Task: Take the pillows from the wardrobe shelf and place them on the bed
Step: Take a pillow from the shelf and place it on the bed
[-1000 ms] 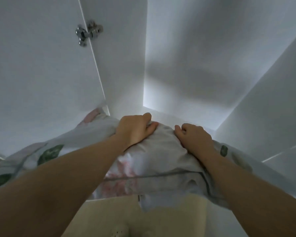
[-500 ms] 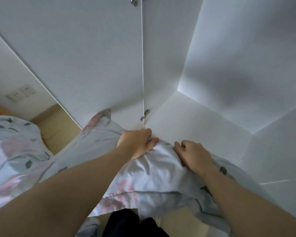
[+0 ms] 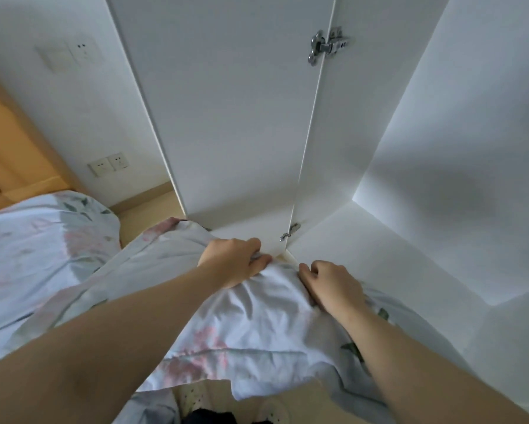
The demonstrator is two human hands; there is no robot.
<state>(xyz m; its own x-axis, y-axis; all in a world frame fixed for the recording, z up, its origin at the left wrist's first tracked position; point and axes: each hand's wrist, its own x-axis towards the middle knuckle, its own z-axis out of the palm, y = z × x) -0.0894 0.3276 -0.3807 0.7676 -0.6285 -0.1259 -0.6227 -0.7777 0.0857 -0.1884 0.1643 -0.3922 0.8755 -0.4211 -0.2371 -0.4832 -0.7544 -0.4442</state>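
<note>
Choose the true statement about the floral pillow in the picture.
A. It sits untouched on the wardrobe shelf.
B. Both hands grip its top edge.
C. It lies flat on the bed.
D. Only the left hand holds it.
B: the left hand and the right hand both clutch the top of the pillow.

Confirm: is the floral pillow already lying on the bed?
No: both the left hand and right hand grip the pillow beside the wardrobe door.

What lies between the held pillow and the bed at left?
In the head view, a narrow strip of bare tan floor separates the floral pillow, gripped by the left hand and right hand, from the bed; nothing rests on it.
</note>
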